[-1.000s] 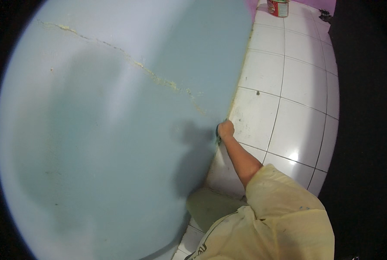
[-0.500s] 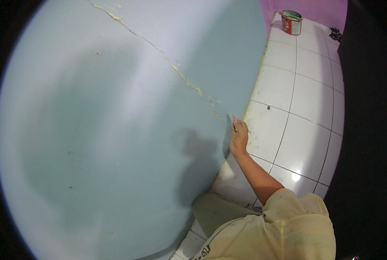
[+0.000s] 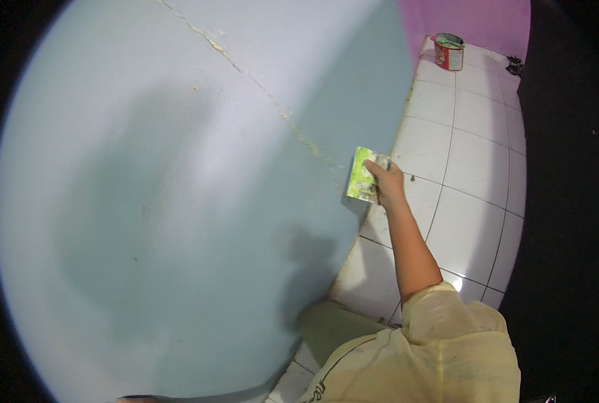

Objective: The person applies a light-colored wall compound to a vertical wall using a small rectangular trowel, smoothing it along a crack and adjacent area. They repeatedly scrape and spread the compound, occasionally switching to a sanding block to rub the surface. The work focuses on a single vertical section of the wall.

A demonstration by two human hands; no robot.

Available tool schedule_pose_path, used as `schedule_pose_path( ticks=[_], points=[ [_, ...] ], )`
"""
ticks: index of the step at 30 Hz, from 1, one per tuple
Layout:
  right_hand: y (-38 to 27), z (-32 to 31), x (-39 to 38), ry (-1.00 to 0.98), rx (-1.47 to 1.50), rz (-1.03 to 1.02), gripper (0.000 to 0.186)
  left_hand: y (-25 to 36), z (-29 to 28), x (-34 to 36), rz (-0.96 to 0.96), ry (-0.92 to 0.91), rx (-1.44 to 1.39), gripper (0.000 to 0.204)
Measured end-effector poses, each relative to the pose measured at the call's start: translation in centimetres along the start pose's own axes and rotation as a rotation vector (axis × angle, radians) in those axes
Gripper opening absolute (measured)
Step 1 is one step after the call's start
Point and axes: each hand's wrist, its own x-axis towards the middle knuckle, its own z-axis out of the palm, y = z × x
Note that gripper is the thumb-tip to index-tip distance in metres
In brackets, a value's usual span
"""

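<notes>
My right hand [image 3: 388, 181] is closed around a flat putty scraper [image 3: 361, 176], its broad face smeared yellow-green and white. The scraper is held beside the lower right end of a long crack [image 3: 282, 114], which runs diagonally down the pale blue wall [image 3: 198, 221]. Yellowish filler shows in patches along this crack. Whether the scraper's edge touches the wall, I cannot tell. At the very bottom edge, a brownish sliver [image 3: 137, 400] with a dark band just shows; it may be part of my left hand, but its fingers are hidden.
A red tub [image 3: 449, 57] with green smears at its rim stands on the white tiled floor [image 3: 477, 164] near the pink wall [image 3: 477, 23]. A crumpled black thing [image 3: 514, 66] lies farther right. My bent leg [image 3: 333, 329] is close to the wall's foot.
My right hand has moved slightly up and right and turned, so the scraper's broad face now shows instead of its thin edge. The brownish sliver has appeared at the bottom edge.
</notes>
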Motion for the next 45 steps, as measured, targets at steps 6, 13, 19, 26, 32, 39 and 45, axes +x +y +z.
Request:
schedule_pose_path(
  ticks=[6,13,19,26,32,39,45],
  points=[
    [11.9,-1.3,4.7,0.446,-0.681,0.131,0.087,0.4,0.1,1.6,-0.075,0.040,0.104,0.063],
    [0.3,12.8,-7.0,0.304,-0.697,-0.176,0.093,0.4,-1.7,1.1,-0.109,0.030,0.098,0.062],
    [-1.1,9.4,-5.3,0.460,-0.664,0.000,0.081,2.9,-1.5,2.6,-0.091,0.041,-0.006,0.071],
    [-3.4,15.1,-7.8,0.323,-0.688,-0.251,0.087,1.4,-1.0,2.2,-0.116,0.041,0.032,0.073],
    [-3.8,17.7,-9.7,0.280,-0.736,-0.395,0.090,2.3,-0.7,1.7,-0.122,0.033,0.031,0.074],
    [-6.9,18.0,-8.0,0.381,-0.646,-0.146,0.088,2.8,-1.5,1.8,-0.107,0.040,0.043,0.074],
    [-8.0,19.1,-6.4,0.468,-0.723,-0.433,0.080,1.7,-0.6,1.3,-0.108,0.043,0.085,0.073]
  ],
)
